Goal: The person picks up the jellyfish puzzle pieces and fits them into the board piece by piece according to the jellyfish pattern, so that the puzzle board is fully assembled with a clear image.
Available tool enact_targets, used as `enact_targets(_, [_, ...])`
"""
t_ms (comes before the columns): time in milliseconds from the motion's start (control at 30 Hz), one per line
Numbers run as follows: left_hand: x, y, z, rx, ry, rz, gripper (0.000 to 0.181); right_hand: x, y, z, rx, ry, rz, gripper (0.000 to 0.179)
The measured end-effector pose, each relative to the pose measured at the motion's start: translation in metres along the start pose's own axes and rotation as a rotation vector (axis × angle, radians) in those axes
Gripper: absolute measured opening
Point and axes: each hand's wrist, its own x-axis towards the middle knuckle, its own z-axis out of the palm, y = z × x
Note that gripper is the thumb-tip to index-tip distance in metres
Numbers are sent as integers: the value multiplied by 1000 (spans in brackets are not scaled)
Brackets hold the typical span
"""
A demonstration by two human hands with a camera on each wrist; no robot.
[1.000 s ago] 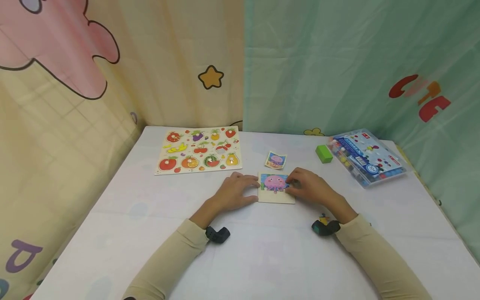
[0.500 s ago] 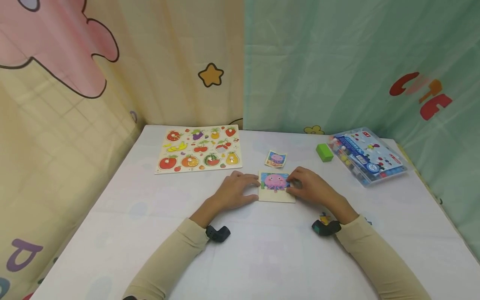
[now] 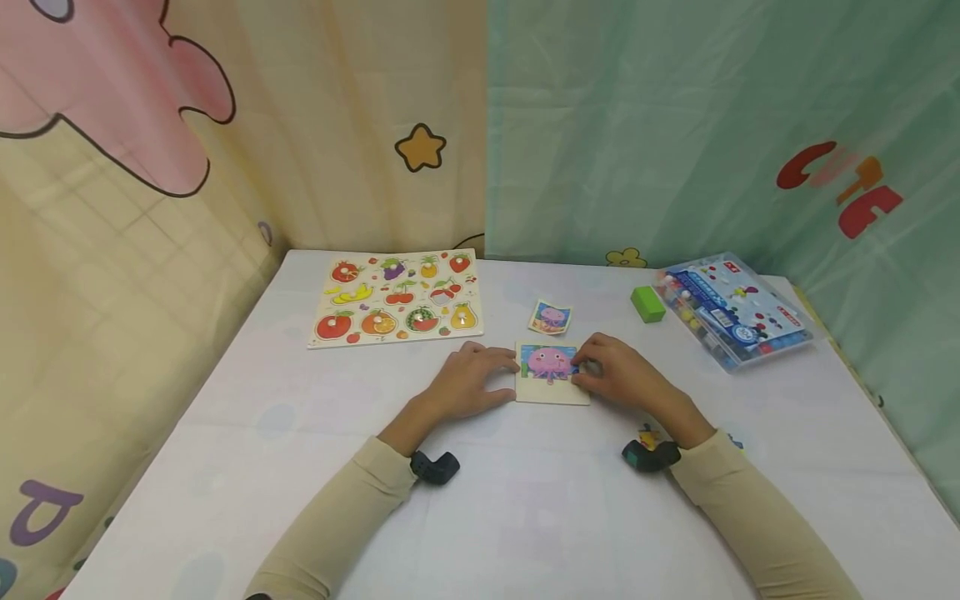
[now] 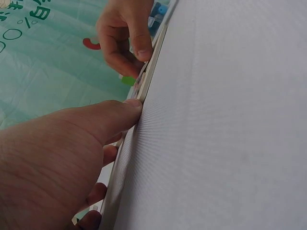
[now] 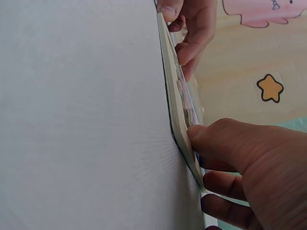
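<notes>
A small square wooden jigsaw board [image 3: 553,394] lies flat on the table, with a pink octopus picture [image 3: 550,358] across its upper part and bare wood below. My left hand [image 3: 465,385] rests at the board's left edge, thumb by the lower corner and forefinger higher up. At the right side of the picture, my right hand [image 3: 621,371] pinches a jigsaw piece [image 5: 187,115] between thumb and forefinger; its face is mostly hidden. Just behind the board lies a small octopus picture card [image 3: 551,317].
A fruit puzzle board [image 3: 397,298] lies at the back left. At the back right are a green block [image 3: 647,304] and a clear plastic case [image 3: 735,312] of coloured parts. By the right wrist, a yellow piece [image 3: 648,434] and a blue piece [image 3: 736,441] are partly covered.
Both hands stay almost in place at the board. The view shifts slightly; no piece visibly moves.
</notes>
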Motion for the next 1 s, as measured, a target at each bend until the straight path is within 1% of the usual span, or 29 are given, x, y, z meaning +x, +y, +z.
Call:
enact_targets(167, [0,0,0,-7,-2,0,40,0,-1,1,1,-1,22,21])
enact_targets(333, [0,0,0,-3,-10,-4,40,0,1,3,18,-11,28,25])
enact_targets(667, [0,0,0,-5,-9,-2,40,-1,1,2,-13,-34,-22,29])
enact_targets(900, [0,1,-1,-5,-5,-9,41,0,-1,0,-29,-37,-20,28])
enact_targets(1000, [0,1,-1,-5,-5,-8,41,0,-4,0,-55,-41,-26,29])
